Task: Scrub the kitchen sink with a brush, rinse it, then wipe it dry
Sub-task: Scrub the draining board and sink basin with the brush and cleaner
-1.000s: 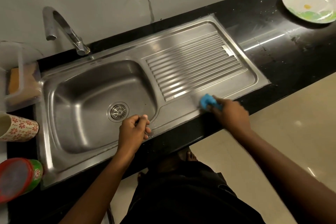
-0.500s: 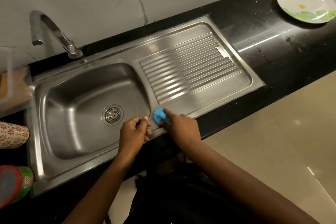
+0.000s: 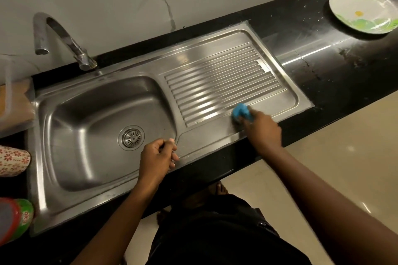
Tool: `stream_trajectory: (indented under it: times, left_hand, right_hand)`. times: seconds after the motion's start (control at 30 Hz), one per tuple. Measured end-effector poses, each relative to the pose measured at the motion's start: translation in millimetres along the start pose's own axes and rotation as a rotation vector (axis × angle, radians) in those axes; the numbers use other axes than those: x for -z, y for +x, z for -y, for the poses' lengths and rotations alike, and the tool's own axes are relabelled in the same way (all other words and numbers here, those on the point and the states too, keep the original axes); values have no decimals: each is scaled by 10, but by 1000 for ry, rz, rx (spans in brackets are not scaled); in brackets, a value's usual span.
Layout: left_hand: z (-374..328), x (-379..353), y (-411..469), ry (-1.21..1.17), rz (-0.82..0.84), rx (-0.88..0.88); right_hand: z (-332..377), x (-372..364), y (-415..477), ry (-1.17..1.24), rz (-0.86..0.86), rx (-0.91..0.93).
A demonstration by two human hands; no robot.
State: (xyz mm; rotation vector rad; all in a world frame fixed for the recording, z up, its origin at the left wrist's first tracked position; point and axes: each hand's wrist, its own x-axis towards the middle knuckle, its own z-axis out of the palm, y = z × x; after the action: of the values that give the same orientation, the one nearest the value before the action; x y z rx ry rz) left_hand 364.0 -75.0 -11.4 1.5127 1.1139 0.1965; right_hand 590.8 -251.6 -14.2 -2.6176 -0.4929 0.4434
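A stainless steel sink (image 3: 86, 112) sits in a black counter, with its bowl at the left and a ribbed drainboard (image 3: 215, 84) at the right. My right hand (image 3: 263, 131) grips a small blue cleaning pad (image 3: 240, 112) and presses it on the flat front strip of the drainboard, at the ribs' near edge. On the sink's front rim beside the bowl rests my left hand (image 3: 157, 157), its fingers curled in a loose fist with nothing seen in it. The round drain strainer (image 3: 131, 137) lies just left of that hand.
A curved steel tap (image 3: 64, 38) rises behind the bowl. A white and green plate (image 3: 361, 13) lies on the black counter (image 3: 333, 75) at far right. At the left edge are a flowered cup (image 3: 13, 163), a red and green tub (image 3: 15, 219) and a clear container (image 3: 15, 105).
My right hand swept the blue pad left to the bowl's corner, then back right along the front of the drainboard. The left hand stayed on the rim.
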Motion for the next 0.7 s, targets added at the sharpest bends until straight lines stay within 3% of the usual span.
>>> stream_trajectory:
  times: [0.17, 0.27, 0.37, 0.57, 0.7]
  left_hand:
    - [-37, -37, 27, -21, -27, -3]
    - [-42, -42, 31, -7, -35, -10]
    - [-34, -26, 35, -25, -36, -2]
    - [16, 4, 11, -9, -46, 4]
    - [37, 13, 23, -9, -49, 17]
  right_hand:
    - [791, -635, -429, -63, 247, 265]
    - [861, -674, -378, -186, 270, 330]
    - [504, -400, -167, -143, 231, 238]
    - [-492, 359, 401, -86, -22, -23]
    - [-391, 277, 218, -57, -39, -59]
